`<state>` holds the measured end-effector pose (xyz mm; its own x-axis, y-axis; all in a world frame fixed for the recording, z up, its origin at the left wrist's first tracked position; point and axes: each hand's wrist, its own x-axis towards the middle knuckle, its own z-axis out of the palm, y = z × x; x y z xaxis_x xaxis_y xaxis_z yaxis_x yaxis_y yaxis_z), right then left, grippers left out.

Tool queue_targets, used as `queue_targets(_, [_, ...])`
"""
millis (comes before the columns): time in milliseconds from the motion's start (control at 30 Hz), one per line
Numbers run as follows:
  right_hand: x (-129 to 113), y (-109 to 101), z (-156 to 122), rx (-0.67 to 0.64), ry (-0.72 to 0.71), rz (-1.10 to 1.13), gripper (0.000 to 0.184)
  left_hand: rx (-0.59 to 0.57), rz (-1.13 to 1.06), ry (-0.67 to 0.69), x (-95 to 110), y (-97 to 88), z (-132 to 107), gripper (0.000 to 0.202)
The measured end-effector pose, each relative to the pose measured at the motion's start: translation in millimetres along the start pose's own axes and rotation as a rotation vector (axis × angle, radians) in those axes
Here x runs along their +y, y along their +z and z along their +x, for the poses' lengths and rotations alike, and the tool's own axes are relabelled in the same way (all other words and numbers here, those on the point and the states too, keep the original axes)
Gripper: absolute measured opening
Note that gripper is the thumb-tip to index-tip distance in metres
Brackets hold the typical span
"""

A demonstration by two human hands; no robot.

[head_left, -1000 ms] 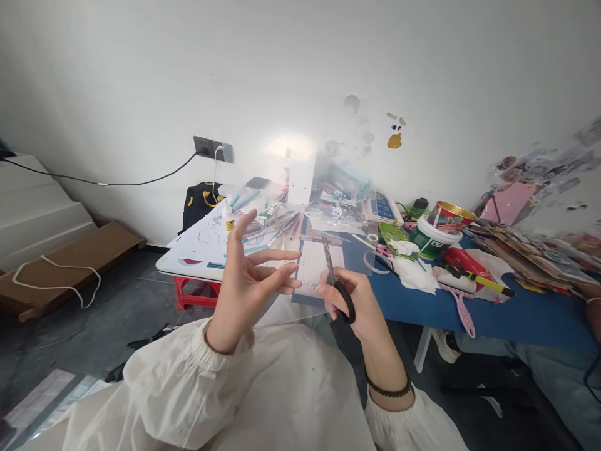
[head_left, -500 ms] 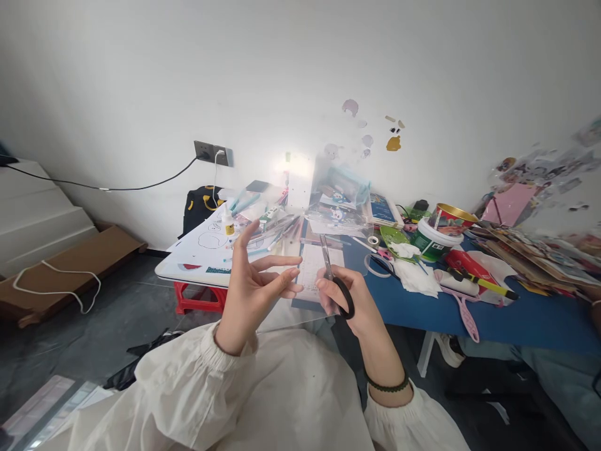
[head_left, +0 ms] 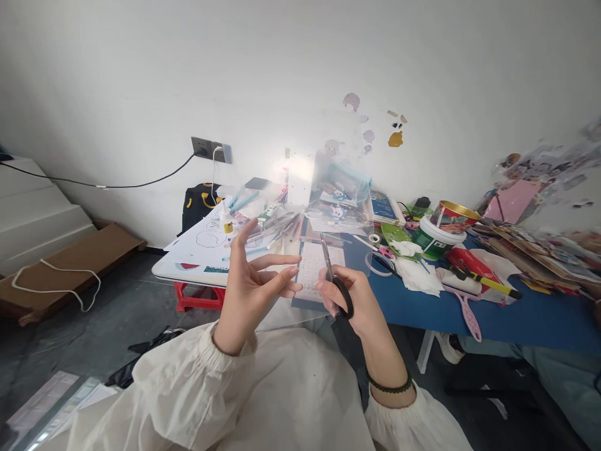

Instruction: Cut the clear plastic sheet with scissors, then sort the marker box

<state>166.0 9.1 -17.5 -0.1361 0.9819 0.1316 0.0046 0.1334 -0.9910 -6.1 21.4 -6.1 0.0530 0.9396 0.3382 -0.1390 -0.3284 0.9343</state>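
My right hand [head_left: 351, 295] is closed around a pair of scissors [head_left: 345, 299] with black handles. The narrow metal blades point up and away from me and look nearly shut. A clear plastic sheet [head_left: 300, 318], hard to make out, stands in front of me, its lower edge showing under my hands. My left hand [head_left: 256, 285] pinches it between thumb and fingers, the index finger raised. Beyond my hands a white printed sheet [head_left: 310, 266] lies on the blue table [head_left: 399, 313].
At left, a white tabletop [head_left: 188, 272] holds a glue bottle [head_left: 227, 220], drawings and pens. Rightward are a white tub [head_left: 436, 241], tissues [head_left: 417, 275], a pink-handled lint roller [head_left: 469, 313] and a cutter [head_left: 498, 287]. A red stool [head_left: 197, 297] stands below.
The view has shifted very slightly. My hands keep almost the same pose, with the scissors still in the right one.
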Motion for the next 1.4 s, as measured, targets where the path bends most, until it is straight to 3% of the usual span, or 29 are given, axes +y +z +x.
queue_targets(500, [1, -4, 4, -0.031, -0.031, -0.001, 0.028, 0.001, -0.038, -0.003, -2, 1.4, 5, 0.091])
queue_targets(800, [25, -26, 34, 0.039, 0.090, -0.034, 0.035, -0.071, -0.098, -0.080, -43, 11.0, 39, 0.094])
queue_targets(1000, [32, -46, 36, -0.062, 0.187, -0.050, 0.036, -0.033, -0.093, -0.060, -64, 7.5, 54, 0.094])
queue_targets(1133, [33, -77, 25, -0.054, 0.299, -0.230, 0.036, 0.035, -0.073, -0.009, -64, -4.5, 56, 0.092])
queue_targets(1267, [42, -110, 22, 0.115, 0.413, -0.490, 0.048, 0.062, -0.075, -0.004, -59, -13.0, 50, 0.093])
queue_targets(1400, [47, -118, 31, 0.258, 0.409, -0.898, 0.042, 0.044, -0.091, -0.012, -54, -16.0, 42, 0.096])
